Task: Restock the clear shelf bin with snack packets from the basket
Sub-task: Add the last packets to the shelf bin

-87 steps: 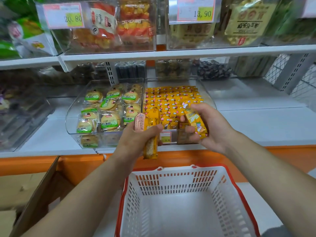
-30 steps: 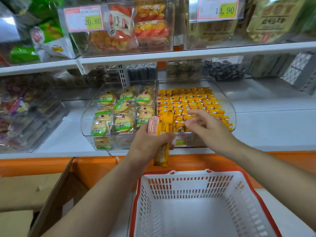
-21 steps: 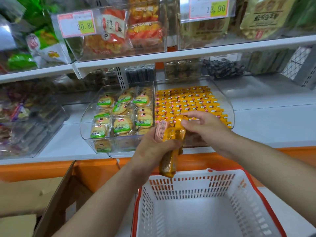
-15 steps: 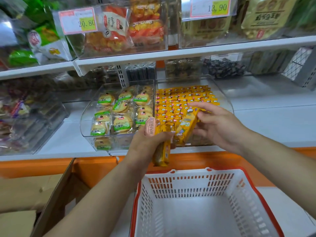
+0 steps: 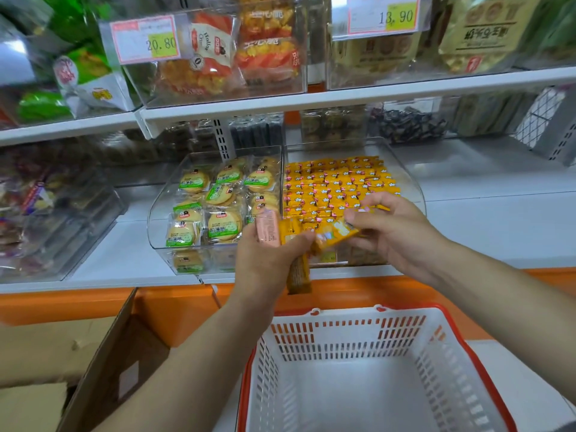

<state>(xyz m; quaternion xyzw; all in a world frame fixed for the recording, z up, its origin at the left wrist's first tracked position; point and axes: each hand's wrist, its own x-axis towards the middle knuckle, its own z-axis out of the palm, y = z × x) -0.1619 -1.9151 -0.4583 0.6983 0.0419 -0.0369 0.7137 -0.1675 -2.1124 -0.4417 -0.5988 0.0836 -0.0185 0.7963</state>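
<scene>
Head: 20.80 tag (image 5: pixel 146 40), 13.90 tag (image 5: pixel 385 14); R hand (image 5: pixel 402 236) pinches yellow pkt (image 5: pixel 338 233).

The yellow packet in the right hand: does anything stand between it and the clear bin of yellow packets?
Nothing visible does. The right hand pinches the yellow packet just in front of the clear bin, whose top is open. The left hand, gripping more packets, is beside it, not between.

Left hand (image 5: pixel 268 257) grips packets (image 5: pixel 298 277); right hand (image 5: pixel 400 240) pinches packet (image 5: pixel 338 232).
</scene>
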